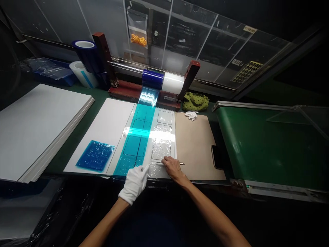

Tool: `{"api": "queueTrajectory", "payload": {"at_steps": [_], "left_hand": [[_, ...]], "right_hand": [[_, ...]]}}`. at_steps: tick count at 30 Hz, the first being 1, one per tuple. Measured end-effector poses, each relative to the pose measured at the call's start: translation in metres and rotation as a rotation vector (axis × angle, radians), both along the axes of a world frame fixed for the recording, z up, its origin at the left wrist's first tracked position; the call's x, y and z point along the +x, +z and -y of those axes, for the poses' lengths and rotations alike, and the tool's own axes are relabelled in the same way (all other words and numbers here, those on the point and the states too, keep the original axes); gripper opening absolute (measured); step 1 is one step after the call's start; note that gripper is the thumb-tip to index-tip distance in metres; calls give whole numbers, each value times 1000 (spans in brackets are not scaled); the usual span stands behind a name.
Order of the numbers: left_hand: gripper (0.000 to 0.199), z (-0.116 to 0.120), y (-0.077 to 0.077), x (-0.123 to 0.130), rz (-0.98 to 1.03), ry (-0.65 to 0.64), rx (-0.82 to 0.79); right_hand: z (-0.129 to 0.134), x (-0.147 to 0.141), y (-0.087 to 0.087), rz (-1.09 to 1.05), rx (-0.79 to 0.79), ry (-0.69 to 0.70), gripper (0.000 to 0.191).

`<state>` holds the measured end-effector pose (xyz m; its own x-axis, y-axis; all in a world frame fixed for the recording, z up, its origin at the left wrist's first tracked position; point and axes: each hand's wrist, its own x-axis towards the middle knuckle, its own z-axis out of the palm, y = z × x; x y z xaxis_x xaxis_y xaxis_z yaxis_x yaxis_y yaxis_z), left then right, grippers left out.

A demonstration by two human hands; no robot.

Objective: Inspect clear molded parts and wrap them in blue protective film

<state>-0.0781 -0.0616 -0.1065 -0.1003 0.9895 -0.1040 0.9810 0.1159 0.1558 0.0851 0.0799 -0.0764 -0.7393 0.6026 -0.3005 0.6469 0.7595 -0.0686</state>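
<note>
My left hand (135,181), in a white glove, is closed at the front end of the blue film strip (140,137); what its fingers pinch is too small to make out. The strip runs back up to a blue roll (152,79) on a rod and lies over a board printed with rounded rectangles. Bare and closed, my right hand (173,168) grips a thin pen-like tool (182,163), its tip pointing left toward the glove. Under the right hand lies clear, wrinkled film (161,147) beside the blue strip.
A blue film stack (95,156) rests on white sheet at left, near piled white boards (43,127). Brown board (196,147), a phone (218,157) and a green conveyor belt (272,147) are on the right. Behind stand a wooden roll holder (190,80) and a green pouch (195,101).
</note>
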Motion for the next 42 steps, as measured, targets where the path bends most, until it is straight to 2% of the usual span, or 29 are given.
{"api": "queueTrajectory", "payload": {"at_steps": [3,6,9,12,16,18,22,26,33,38,42], "left_hand": [[53,19,-5,9,41,-29,52],[64,33,-22,16,79,-75,75],[58,35,-40,18,87,-95,93],[49,30,-47,19,83,-124,114],[43,21,-43,22,76,-195,162],[45,21,-41,25,50,-183,194],[52,32,-43,30,-33,-93,247],[49,46,-54,35,-79,-37,284],[59,62,-77,38,-71,-65,323],[66,68,-81,41,-89,-85,335],[70,68,-81,43,-151,-89,367]], "right_hand": [[-4,29,3,35,9,-53,26],[-6,51,7,59,15,-98,25],[-6,58,8,65,22,-131,25],[-6,56,9,54,19,-137,25],[-7,56,9,27,15,-128,24],[-7,59,8,9,20,-132,23],[-8,63,8,-40,33,-153,25],[-11,61,6,-84,27,-142,27],[-15,41,3,-97,-16,-31,23],[-16,20,-4,-77,-38,50,25],[-17,18,-6,-54,-40,85,24]]}}
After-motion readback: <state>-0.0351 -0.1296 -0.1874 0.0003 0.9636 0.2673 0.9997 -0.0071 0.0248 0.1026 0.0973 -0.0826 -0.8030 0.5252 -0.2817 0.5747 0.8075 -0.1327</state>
